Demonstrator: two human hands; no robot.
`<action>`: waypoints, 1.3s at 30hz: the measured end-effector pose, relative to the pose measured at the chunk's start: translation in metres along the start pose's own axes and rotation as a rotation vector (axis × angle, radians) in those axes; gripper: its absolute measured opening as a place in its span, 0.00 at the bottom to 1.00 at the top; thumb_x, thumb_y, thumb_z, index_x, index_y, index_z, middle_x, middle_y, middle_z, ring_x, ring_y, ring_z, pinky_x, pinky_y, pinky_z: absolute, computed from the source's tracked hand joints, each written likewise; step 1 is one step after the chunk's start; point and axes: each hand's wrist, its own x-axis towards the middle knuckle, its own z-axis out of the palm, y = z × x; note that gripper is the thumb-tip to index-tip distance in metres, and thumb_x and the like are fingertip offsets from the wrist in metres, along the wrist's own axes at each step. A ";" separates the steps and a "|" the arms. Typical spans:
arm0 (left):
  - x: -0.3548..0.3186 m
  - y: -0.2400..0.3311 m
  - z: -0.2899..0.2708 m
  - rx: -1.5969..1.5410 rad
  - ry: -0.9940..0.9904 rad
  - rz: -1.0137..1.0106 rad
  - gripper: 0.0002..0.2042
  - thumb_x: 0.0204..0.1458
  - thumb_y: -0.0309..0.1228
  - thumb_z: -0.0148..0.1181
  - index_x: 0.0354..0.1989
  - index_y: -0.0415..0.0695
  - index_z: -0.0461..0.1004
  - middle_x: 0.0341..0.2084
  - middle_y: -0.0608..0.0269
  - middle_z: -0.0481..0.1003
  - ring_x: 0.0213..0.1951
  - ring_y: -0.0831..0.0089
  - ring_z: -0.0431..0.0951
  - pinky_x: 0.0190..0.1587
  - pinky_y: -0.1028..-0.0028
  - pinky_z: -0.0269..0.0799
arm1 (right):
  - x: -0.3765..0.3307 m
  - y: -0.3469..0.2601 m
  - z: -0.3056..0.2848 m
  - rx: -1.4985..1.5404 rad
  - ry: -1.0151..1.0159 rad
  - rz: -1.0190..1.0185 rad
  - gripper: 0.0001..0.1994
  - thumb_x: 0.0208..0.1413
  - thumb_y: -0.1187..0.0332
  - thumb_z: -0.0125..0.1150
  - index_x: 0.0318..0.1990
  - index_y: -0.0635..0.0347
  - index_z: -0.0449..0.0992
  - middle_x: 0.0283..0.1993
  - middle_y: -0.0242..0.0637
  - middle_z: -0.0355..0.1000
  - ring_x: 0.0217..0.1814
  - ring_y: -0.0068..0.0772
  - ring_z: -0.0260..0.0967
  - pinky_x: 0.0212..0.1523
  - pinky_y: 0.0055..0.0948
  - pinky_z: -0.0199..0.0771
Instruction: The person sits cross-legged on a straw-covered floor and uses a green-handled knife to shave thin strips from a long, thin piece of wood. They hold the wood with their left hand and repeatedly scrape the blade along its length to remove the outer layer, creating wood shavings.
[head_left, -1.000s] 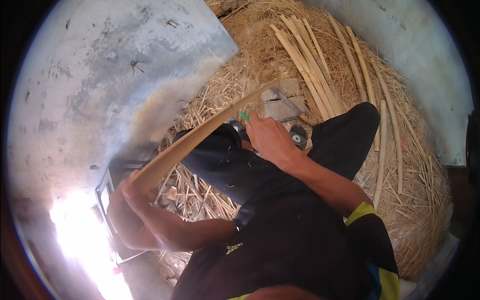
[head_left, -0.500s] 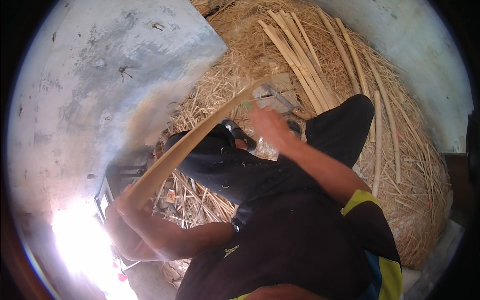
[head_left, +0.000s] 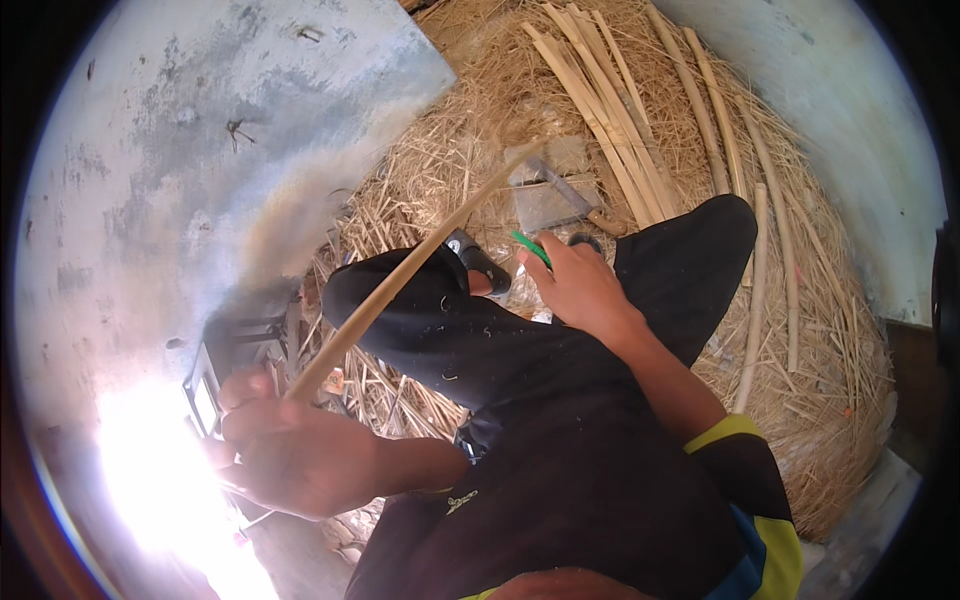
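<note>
My left hand (head_left: 300, 452), at the left, is closed around the lower end of a long, pale bamboo strip (head_left: 405, 268). The strip slants up and to the right across my knee, its narrow edge toward me. My right hand (head_left: 585, 285) is over my lap, apart from the strip. Its fingers are closed on a small green object (head_left: 532, 248), which sticks out past the thumb; the rest is hidden in the grip. Beyond that hand, a blade with a wooden handle (head_left: 603, 219) lies by a flat grey block (head_left: 545, 205).
Split bamboo strips (head_left: 590, 105) are stacked at the far side, pointing away from me. Several longer poles (head_left: 757, 290) lie along the right. Straw and shavings (head_left: 820, 430) cover the floor. A bluish-white wall (head_left: 200, 180) juts in at the left, with bright light below it.
The strip has rolled from its broad face toward its edge. My left hand has turned over and come nearer. My right hand has drawn back to the right, away from the strip.
</note>
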 end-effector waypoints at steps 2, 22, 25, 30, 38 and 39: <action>-0.001 0.002 -0.001 -0.101 -0.011 -0.034 0.17 0.63 0.42 0.33 0.37 0.45 0.67 0.18 0.63 0.61 0.26 0.70 0.65 0.40 0.62 0.65 | -0.012 -0.016 -0.013 -0.008 -0.034 -0.061 0.16 0.61 0.60 0.45 0.42 0.68 0.68 0.26 0.58 0.71 0.29 0.61 0.70 0.33 0.52 0.67; -0.016 0.017 0.008 -0.452 0.030 -0.205 0.17 0.62 0.35 0.38 0.19 0.52 0.48 0.10 0.74 0.45 0.14 0.81 0.43 0.17 0.78 0.40 | -0.004 -0.025 0.029 0.006 0.270 -0.370 0.10 0.57 0.65 0.52 0.32 0.63 0.64 0.12 0.46 0.65 0.16 0.51 0.68 0.17 0.44 0.70; -0.016 0.018 0.020 -0.392 0.089 -0.192 0.18 0.62 0.36 0.38 0.19 0.52 0.47 0.11 0.74 0.45 0.15 0.82 0.43 0.18 0.78 0.40 | -0.031 -0.061 0.022 0.178 0.248 -0.624 0.11 0.58 0.64 0.50 0.34 0.64 0.64 0.14 0.49 0.67 0.16 0.51 0.69 0.17 0.44 0.69; -0.008 0.017 0.025 -0.282 0.200 -0.195 0.18 0.62 0.37 0.40 0.19 0.52 0.46 0.11 0.73 0.46 0.15 0.82 0.44 0.18 0.79 0.42 | 0.002 -0.018 0.035 0.027 0.219 -0.331 0.10 0.57 0.66 0.52 0.35 0.65 0.65 0.14 0.49 0.65 0.18 0.53 0.68 0.19 0.45 0.67; -0.006 0.011 0.023 -0.131 0.258 -0.192 0.19 0.63 0.37 0.40 0.19 0.53 0.45 0.12 0.73 0.45 0.17 0.81 0.44 0.20 0.78 0.45 | 0.017 -0.013 0.039 -0.030 0.219 -0.331 0.11 0.59 0.65 0.49 0.37 0.65 0.66 0.14 0.52 0.66 0.17 0.55 0.69 0.18 0.47 0.68; -0.007 0.010 0.024 -0.118 0.265 -0.182 0.19 0.63 0.38 0.40 0.19 0.52 0.45 0.12 0.73 0.44 0.17 0.81 0.45 0.20 0.78 0.45 | 0.019 -0.014 0.039 -0.038 0.232 -0.326 0.11 0.59 0.64 0.49 0.37 0.65 0.66 0.14 0.52 0.66 0.17 0.55 0.69 0.17 0.46 0.68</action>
